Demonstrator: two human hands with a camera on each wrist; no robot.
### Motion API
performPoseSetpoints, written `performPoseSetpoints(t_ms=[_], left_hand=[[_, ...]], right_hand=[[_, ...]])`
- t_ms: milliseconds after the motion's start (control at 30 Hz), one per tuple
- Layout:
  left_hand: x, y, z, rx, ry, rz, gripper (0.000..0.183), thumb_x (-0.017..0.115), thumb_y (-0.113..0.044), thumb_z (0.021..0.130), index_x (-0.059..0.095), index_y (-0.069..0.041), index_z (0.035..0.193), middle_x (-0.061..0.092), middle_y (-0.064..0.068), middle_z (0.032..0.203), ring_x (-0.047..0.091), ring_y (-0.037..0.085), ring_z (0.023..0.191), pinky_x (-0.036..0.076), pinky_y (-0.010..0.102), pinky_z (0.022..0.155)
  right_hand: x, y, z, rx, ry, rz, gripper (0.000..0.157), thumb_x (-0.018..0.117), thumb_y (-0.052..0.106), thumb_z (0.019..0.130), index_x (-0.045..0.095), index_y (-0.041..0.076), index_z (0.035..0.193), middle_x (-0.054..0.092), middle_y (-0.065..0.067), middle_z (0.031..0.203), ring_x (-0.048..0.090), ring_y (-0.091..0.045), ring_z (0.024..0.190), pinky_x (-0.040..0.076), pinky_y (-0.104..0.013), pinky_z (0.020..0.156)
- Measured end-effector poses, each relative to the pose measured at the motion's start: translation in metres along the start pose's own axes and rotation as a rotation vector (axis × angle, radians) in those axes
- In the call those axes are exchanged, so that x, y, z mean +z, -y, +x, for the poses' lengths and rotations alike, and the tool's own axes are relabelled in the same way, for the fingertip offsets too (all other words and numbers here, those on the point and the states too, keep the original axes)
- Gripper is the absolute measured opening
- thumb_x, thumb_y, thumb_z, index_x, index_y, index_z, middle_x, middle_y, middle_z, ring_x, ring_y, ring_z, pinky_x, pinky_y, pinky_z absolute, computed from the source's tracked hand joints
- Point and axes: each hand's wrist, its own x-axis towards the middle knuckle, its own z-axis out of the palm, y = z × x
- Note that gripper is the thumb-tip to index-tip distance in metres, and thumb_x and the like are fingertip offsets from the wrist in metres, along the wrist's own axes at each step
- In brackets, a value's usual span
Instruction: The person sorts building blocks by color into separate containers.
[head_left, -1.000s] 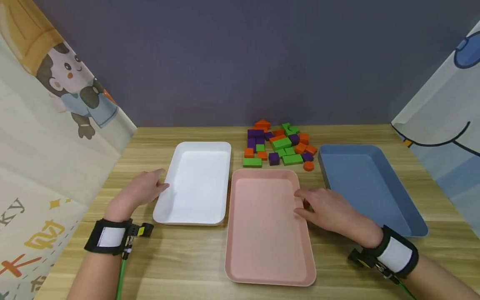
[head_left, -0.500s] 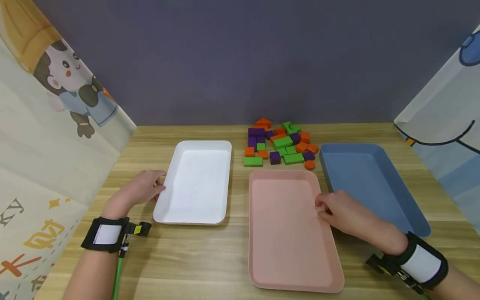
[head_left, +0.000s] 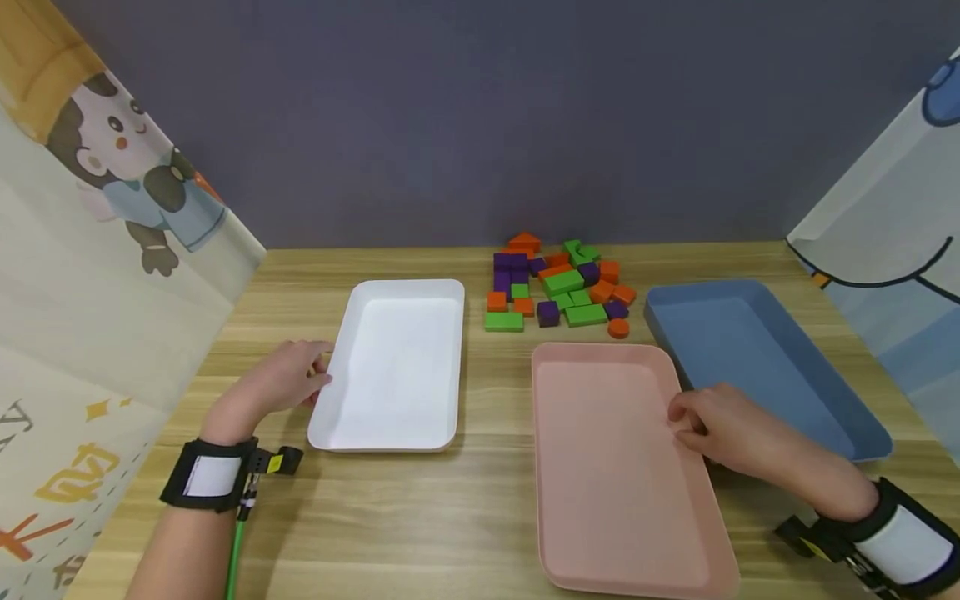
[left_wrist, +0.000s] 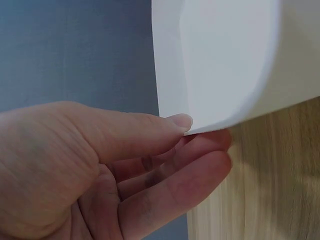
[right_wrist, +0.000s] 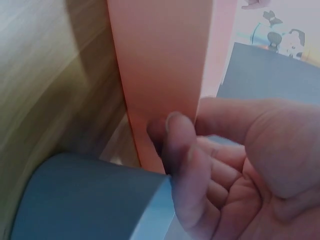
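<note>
A white rectangular tray (head_left: 397,375) lies on the table at left, and my left hand (head_left: 281,379) pinches its left rim. In the left wrist view the thumb (left_wrist: 155,127) sits on the inside of the white wall, with the other fingers under or outside it. My right hand (head_left: 738,429) pinches the right long rim of a pink tray (head_left: 622,467). The right wrist view has the right thumb (right_wrist: 225,117) over the rim and curled fingers against the outer pink wall (right_wrist: 160,60). Just right of the pink tray lies a blue tray (head_left: 757,350), partly hidden by the right hand.
Behind the trays, near the table's back edge, several orange, green and purple toy blocks (head_left: 562,283) lie in a loose cluster. A dark panel (head_left: 525,125) stands behind the table (head_left: 420,517), with printed cloths on both sides.
My right hand has slid the pink tray to the right, away from the white tray. The blue tray has shifted a little rightward. The left hand stays at the white rim, its fingers now closer in.
</note>
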Motion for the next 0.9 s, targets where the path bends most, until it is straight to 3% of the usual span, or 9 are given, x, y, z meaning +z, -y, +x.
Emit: performPoseSetpoints(t_ms=[300,567,800,900], left_hand=[[0.005,-0.010,-0.004,0.021,0.019,-0.039,0.044,0.056,-0.006,0.093,0.046,0.005,0.134,0.064,0.011,0.088,0.063,0.013,0.064,0.053,0.028,0.058],[0.007,-0.020,-0.005,0.012,0.064,-0.067,0.058,0.059,-0.005,0.091,0.034,0.009,0.142,0.065,0.009,0.087,0.062,0.013,0.062,0.053,0.027,0.058],[0.001,-0.003,0.001,0.070,0.099,-0.231,0.058,0.057,-0.012,0.094,0.032,0.013,0.141,0.065,0.016,0.091,0.065,0.019,0.063,0.057,0.032,0.059],[-0.005,0.003,0.007,0.082,0.081,-0.230,0.055,0.056,-0.016,0.095,0.037,0.012,0.139,0.065,0.016,0.090,0.066,0.021,0.061,0.057,0.032,0.059]], right_hand=[[-0.006,-0.025,-0.015,0.036,0.042,0.049,0.022,0.069,0.010,0.083,0.066,0.003,0.103,0.048,0.010,0.057,0.044,-0.001,0.047,0.043,-0.021,0.054],[-0.011,-0.034,-0.020,0.039,0.074,0.043,0.021,0.068,0.011,0.084,0.066,0.006,0.103,0.048,0.011,0.057,0.043,-0.001,0.046,0.041,-0.021,0.053],[-0.021,-0.035,-0.022,0.021,0.143,0.082,0.025,0.069,0.020,0.085,0.063,0.009,0.108,0.048,0.010,0.057,0.046,-0.002,0.043,0.040,-0.022,0.049],[-0.031,-0.031,-0.018,-0.010,0.100,0.026,0.025,0.069,0.019,0.085,0.063,0.010,0.107,0.051,0.011,0.058,0.045,0.000,0.043,0.041,-0.021,0.047]])
